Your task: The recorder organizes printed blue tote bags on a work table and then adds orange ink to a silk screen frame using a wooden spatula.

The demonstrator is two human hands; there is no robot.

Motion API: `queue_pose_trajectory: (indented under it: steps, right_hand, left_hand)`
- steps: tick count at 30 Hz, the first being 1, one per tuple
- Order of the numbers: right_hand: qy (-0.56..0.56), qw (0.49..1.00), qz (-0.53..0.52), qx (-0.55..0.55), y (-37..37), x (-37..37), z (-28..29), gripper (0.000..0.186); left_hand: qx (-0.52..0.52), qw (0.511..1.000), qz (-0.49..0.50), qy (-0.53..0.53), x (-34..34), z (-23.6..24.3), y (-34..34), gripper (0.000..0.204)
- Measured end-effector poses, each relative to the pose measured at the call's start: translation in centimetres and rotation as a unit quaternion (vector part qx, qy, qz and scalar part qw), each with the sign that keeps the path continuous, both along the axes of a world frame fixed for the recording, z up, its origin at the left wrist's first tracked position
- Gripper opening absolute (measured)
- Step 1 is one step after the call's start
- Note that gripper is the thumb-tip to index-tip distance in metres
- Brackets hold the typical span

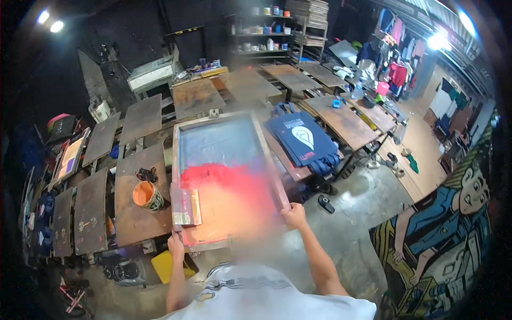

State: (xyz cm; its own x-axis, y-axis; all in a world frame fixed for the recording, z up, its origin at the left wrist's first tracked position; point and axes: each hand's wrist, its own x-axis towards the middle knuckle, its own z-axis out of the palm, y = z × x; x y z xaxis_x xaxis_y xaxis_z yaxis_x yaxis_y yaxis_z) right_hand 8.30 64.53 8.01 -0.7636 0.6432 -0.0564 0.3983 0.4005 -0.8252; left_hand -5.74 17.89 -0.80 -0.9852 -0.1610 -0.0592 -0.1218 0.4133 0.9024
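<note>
A wooden-edged screen printing frame (273,181) lies in front of me, tilted slightly. Red-pink ink (213,176) spreads over the middle of its mesh, and the nearer part glows orange. Inside its near left corner rests a squeegee (188,208) with a partly silvery, taped look. My left hand (176,246) is closed around the near left corner of the frame. Farther right, my right hand (294,216) grips the right side rail near its lower end. Immediately right of the frame lies a stack of navy tote bags (290,136) with a white print.
An orange tub (148,196) stands on a brown board (128,224) to the left. Rows of flat boards (144,117) fill the tables. Shelves with paint pots (261,48) stand at the back. Slippers (326,204) lie on the floor, and a yellow container (168,266) sits low by the table.
</note>
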Motion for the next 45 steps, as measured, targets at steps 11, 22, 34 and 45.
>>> queue_pose_trajectory:
  steps: [11, 22, 34, 45]
  right_hand:
    - [-0.031, 0.999, 0.031, 0.030, 6.3, -11.6, -1.0, 0.045]
    - [-0.006, 0.995, 0.095, 0.017, 10.9, -20.3, -2.1, 0.045]
    - [-0.051, 0.993, 0.101, 0.016, 12.0, -21.1, -3.1, 0.042]
    - [-0.047, 0.993, 0.104, -0.010, 12.2, -20.5, -3.7, 0.039]
  left_hand:
    - [-0.071, 0.996, 0.051, 0.006, -9.0, -1.4, 5.4, 0.058]
    - [-0.077, 0.992, 0.096, -0.036, -11.5, -1.9, 8.0, 0.060]
    - [-0.050, 0.991, 0.104, -0.060, -9.8, -0.3, 9.5, 0.061]
    - [-0.065, 0.991, 0.109, -0.048, -9.3, 0.3, 10.4, 0.059]
